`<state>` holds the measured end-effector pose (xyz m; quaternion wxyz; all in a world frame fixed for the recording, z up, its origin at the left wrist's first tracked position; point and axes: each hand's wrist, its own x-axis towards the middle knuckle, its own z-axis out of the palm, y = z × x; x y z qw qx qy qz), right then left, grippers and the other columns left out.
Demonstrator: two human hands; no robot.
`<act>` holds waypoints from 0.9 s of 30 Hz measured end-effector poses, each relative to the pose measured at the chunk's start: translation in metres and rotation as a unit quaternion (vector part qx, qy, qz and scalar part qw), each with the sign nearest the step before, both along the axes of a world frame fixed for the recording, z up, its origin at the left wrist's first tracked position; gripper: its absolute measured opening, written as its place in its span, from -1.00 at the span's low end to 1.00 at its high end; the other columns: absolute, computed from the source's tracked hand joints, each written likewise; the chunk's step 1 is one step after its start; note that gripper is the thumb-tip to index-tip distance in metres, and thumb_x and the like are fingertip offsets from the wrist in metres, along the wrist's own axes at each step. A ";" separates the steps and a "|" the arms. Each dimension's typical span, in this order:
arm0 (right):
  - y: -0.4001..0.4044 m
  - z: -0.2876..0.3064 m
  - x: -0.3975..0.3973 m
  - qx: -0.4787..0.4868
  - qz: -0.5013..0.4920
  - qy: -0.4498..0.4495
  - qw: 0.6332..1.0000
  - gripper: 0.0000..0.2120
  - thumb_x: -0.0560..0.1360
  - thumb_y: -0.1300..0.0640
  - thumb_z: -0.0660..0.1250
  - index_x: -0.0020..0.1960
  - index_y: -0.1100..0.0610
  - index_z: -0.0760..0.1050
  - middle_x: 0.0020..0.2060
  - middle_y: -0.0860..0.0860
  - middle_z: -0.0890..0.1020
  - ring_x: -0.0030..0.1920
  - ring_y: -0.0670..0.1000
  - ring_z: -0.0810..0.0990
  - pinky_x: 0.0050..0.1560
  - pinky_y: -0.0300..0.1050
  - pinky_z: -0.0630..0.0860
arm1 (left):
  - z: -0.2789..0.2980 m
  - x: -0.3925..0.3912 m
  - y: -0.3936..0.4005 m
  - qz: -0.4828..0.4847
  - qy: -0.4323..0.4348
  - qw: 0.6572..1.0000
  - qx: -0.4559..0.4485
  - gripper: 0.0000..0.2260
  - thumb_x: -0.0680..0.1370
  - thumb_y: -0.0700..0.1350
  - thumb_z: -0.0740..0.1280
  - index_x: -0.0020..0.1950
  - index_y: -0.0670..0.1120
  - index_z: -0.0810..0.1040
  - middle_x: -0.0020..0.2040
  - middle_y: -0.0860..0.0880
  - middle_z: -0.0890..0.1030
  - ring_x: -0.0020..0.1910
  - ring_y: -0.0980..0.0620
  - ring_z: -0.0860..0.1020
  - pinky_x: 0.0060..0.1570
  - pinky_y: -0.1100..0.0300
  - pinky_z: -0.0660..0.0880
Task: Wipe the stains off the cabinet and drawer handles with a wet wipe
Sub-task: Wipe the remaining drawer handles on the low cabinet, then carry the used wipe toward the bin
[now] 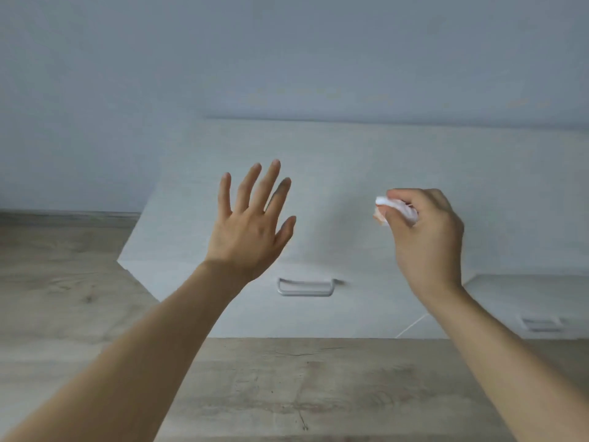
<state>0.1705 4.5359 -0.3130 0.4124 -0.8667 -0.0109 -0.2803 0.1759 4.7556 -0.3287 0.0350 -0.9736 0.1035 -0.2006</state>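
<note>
Below me lies a wood-grain floor [287, 387]; a plain grey wall [287, 52] rises ahead, and a baseboard [63, 215] joins them.

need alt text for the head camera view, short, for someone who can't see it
A person's right hand grips a crumpled white wet wipe above a pale cabinet, while the left hand is raised open with fingers spread. A metal drawer handle shows below, between the hands; wood-look floor in front.
</note>
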 end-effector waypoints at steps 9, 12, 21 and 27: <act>-0.103 0.267 0.024 -0.108 -0.085 0.127 0.982 -0.94 0.50 0.11 0.36 -0.10 0.10 0.56 -0.11 0.03 0.58 -0.25 -0.05 0.52 -0.28 -0.19 0.34 | 0.267 0.047 -0.079 -0.087 0.067 0.992 0.064 -0.48 0.65 0.14 -0.12 0.57 -0.05 -0.01 0.57 -0.05 -0.21 0.54 -0.03 -0.15 0.46 -0.02 -0.24; -0.149 0.331 0.018 -0.118 -0.121 0.132 0.977 -0.95 0.51 0.13 0.35 -0.07 0.10 0.56 -0.09 0.04 0.58 -0.30 -0.07 0.47 -0.29 -0.20 0.31 | 0.334 0.052 -0.123 -0.117 0.069 0.988 0.079 -0.47 0.65 0.14 -0.11 0.57 -0.06 -0.04 0.57 -0.04 -0.19 0.54 -0.03 -0.15 0.46 -0.03 -0.24; -0.309 0.472 -0.050 -0.116 -0.234 0.070 0.963 -0.87 0.51 0.14 0.33 0.05 0.09 0.55 -0.12 -0.04 0.49 -0.21 -0.02 0.41 -0.22 -0.19 0.28 | 0.472 0.034 -0.299 -0.198 0.044 0.975 0.090 -0.48 0.66 0.14 -0.09 0.56 -0.07 -0.04 0.58 -0.03 -0.11 0.54 -0.03 -0.12 0.48 -0.04 -0.18; -0.413 0.513 -0.089 -0.090 -0.302 0.048 0.948 -0.87 0.50 0.20 0.33 0.04 0.12 0.57 -0.01 0.07 0.58 -0.40 -0.27 0.36 -0.24 -0.23 0.28 | 0.511 0.023 -0.417 -0.266 0.025 0.960 0.079 -0.48 0.66 0.14 -0.08 0.56 -0.06 -0.03 0.58 -0.02 -0.08 0.54 -0.03 -0.10 0.48 -0.04 -0.17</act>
